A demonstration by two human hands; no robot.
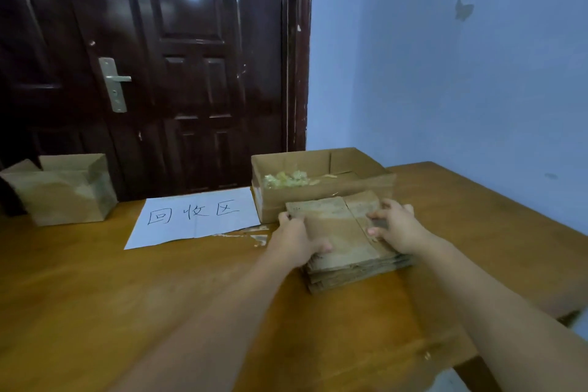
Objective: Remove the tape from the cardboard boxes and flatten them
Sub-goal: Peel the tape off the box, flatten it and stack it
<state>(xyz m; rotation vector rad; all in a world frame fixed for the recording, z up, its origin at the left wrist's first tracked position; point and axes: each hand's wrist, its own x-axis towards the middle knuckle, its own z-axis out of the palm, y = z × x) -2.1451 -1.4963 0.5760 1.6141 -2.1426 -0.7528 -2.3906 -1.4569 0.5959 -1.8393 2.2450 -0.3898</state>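
Stack of flattened brown cardboard boxes [345, 242] on the wooden desk [95, 280], just in front of the open brown carton holding crumpled tape [321, 181]. My left grip [297, 240] clamped on the stack's left edge, right grip [396, 227] curled over its right side.

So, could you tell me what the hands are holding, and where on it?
Both grip the top flattened box of the stack: left hand on its left edge, right hand on its right edge.

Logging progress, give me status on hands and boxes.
Left hand and right hand gripping stack of flattened brown cardboard boxes. One open brown cardboard box unflattened, far left. Nothing obstructing.
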